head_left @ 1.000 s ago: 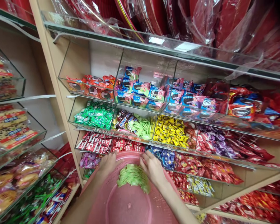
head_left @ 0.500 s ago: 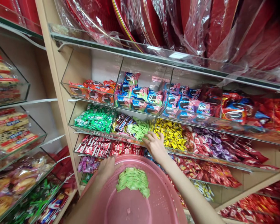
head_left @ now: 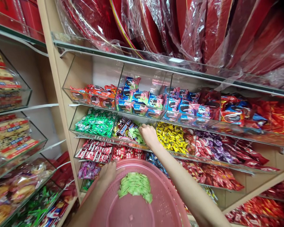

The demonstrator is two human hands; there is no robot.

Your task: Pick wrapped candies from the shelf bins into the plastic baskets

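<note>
- A person's left hand [head_left: 109,171] grips the rim of a pink basket [head_left: 171,197] bearing a heap of light-green packets [head_left: 134,186].
- The right hand [head_left: 148,135], fingers curled, reaches into a clear bin [head_left: 130,142] where Snickers bars [head_left: 123,126] lie beside similar green packets [head_left: 135,134].
- Yellow-wrapped sweets [head_left: 171,138] sit just to the right.
- Above, red goods [head_left: 142,28] in clear plastic line a glass shelf [head_left: 137,60].

Right arm [head_left: 180,178] extended, left arm [head_left: 90,201] lower.
Right hand [head_left: 148,135] just over the shelf's [head_left: 203,160] front edge, knuckles up, fingers curled, tips hidden; left hand [head_left: 108,171], slightly blurred, wrapped over the basket's [head_left: 137,162] far-left rim.
</note>
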